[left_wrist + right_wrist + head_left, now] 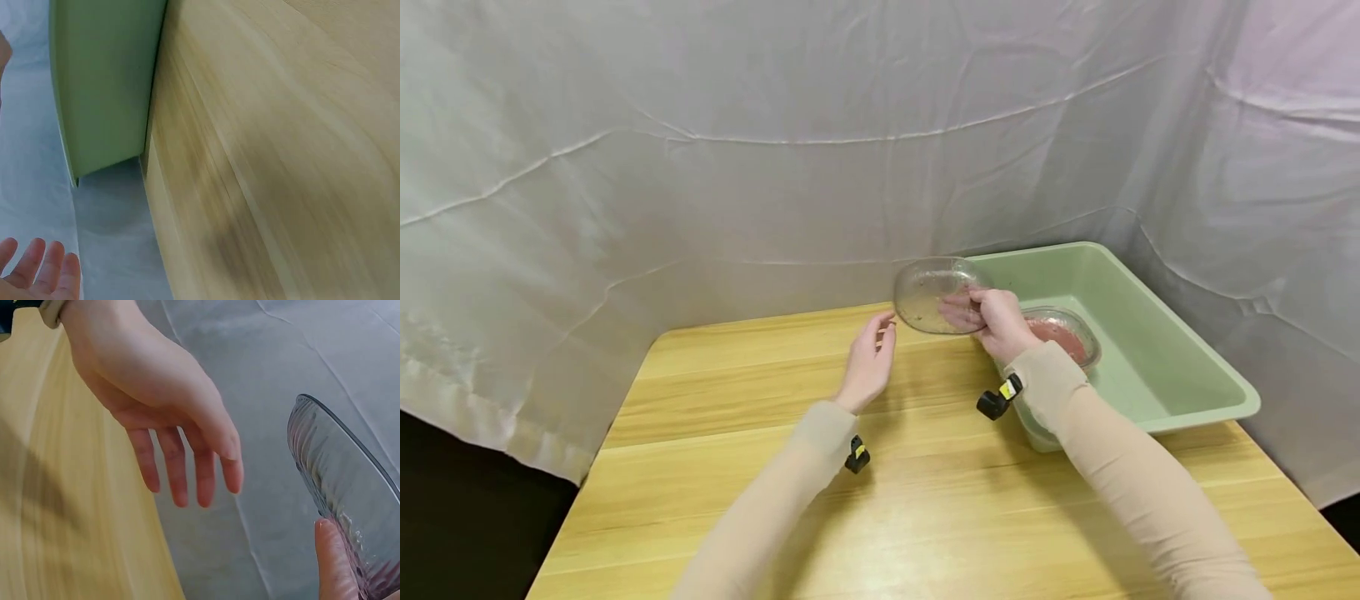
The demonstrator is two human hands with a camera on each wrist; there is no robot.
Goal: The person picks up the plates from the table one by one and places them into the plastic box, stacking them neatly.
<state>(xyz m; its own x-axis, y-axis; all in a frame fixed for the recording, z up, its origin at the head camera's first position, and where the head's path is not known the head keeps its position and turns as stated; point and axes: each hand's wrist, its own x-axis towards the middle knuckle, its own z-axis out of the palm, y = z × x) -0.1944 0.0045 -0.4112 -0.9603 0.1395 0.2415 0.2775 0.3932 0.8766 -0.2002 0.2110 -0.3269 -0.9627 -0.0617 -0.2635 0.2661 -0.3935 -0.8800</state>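
Observation:
My right hand (1002, 323) grips a clear ribbed glass bowl (931, 296) by its right side, with the thumb in front and the other fingers showing through the glass. The bowl is held tilted up above the table, left of the green basin (1195, 421). Just left of the bowl is my left hand (868, 358), its fingers loosely extended and nothing in them. In the right wrist view a gap shows between the left hand (181, 425) and the bowl (337, 462). A second clear bowl (1088, 337), reddish inside, sits in the basin, partly hidden by the right wrist.
The light wooden table (715, 500) carries the basin at its right side. Behind and to the right hangs a pale grey cloth (790, 192), close to the table's back edge. Each wrist wears a small black camera, such as the right camera (994, 405).

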